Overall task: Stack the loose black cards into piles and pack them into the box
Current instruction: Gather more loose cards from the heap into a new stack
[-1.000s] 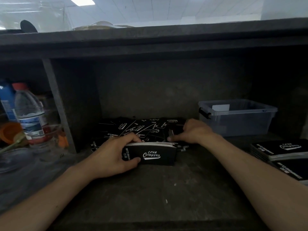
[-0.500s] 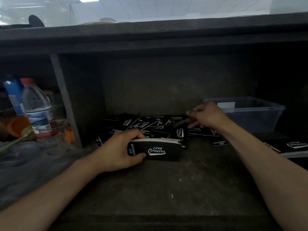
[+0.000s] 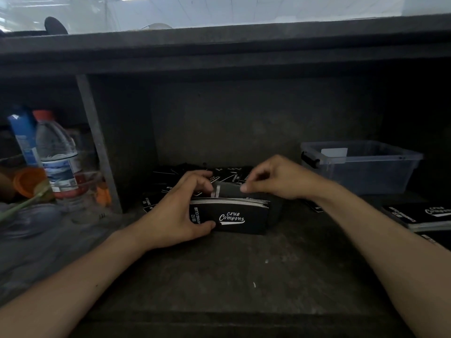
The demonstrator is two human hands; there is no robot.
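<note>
My left hand (image 3: 175,215) has its grip wrapped round the end of the pile (image 3: 234,215), thumb on the near face and fingers over the top, holding it on edge on the table (image 3: 219,276) at the centre of the frame. My right hand (image 3: 275,176) sits just above it, thumb and forefinger pinching a single card (image 3: 227,191) over the pile's top edge. That card is blurred, so I can't read it. I'd say this is the gathering step, with one more card going onto the pile. More loose cards (image 3: 170,181) lie scattered flat behind my hands, against the back wall, so plenty of stacking is left. At the right edge of the frame a couple of finished piles (image 3: 424,215) lie on the table, outside the box (image 3: 366,167). The box stands at centre right, clear plastic with its top open and a dark latch on its end. I can't see any cards in it, so by my reckoning packing hasn't begun. As for writing, the pile's front face reads "CLUB Camping" in white script over a swoosh, and sideways lettering at its left end finishes in "PING CLUB". The piles on the right show the same white script, cut off by the frame. A white label (image 3: 334,152) on the box looks blank from here. The water bottle (image 3: 57,157) at the far left has a label too small to read.
</note>
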